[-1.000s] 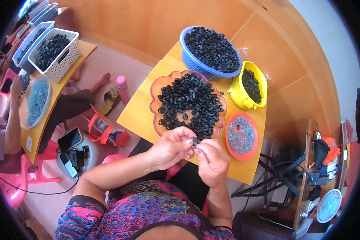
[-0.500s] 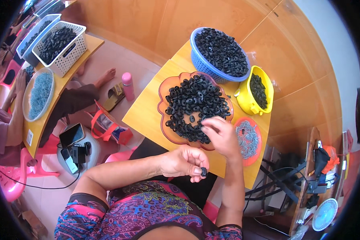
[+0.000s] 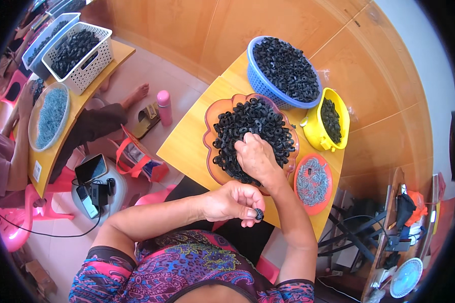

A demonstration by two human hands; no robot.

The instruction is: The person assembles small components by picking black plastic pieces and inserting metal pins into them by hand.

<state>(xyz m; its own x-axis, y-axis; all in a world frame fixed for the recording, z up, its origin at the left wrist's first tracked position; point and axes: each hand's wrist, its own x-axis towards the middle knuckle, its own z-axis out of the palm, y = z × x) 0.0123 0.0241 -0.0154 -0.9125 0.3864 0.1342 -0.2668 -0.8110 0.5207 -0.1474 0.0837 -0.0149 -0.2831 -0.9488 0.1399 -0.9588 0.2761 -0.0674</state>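
Near the yellow counter's (image 3: 187, 146) front edge, the left hand (image 3: 232, 201) pinched a small black ring (image 3: 259, 214) while the right hand's (image 3: 255, 157) curled fingers dug into the orange tray's (image 3: 210, 113) ring pile, best lifting just one.

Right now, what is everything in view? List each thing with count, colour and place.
Table: one, yellow wood, centre.
Scalloped tray: one, orange-brown, heaped with black rings, mid-table.
Round basket: one, blue, full of black rings, far edge.
Tub: one, yellow, holds black rings, right of the tray.
Plate: one, red, holds small grey metal pieces, near right corner.
Bottle: one, pink, on the floor left of the table.
Second table: one, yellow, far left, with a white basket of black parts.
Fan: one, white, lower right.
Left hand: pinches one black ring.
Right hand: reaching into the tray's rings.
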